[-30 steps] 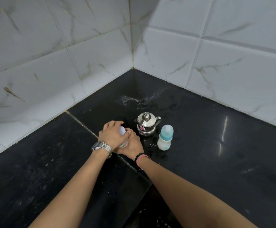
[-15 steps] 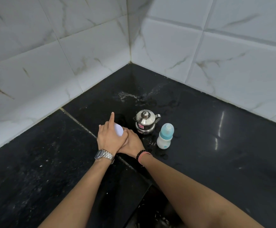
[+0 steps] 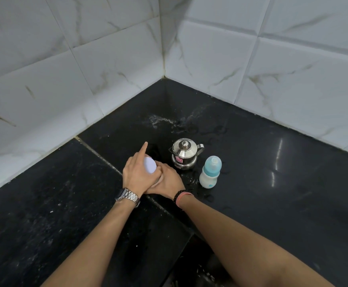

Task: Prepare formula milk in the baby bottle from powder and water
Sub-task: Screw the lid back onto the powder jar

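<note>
white marble-veined wall tiles (image 3: 220, 65) meet in a corner above a wet, glossy black countertop (image 3: 272, 183).

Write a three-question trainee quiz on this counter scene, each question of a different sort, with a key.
1. True or false: the baby bottle stands upright with its blue cap on.
2. Multiple choice: the steel kettle stands where? A) between the hands and the baby bottle B) on the left slab by the wall C) in the right hand
3. Fill in: the left hand is on the container's white ____, forefinger pointing away.

Key:
1. True
2. A
3. lid
</note>
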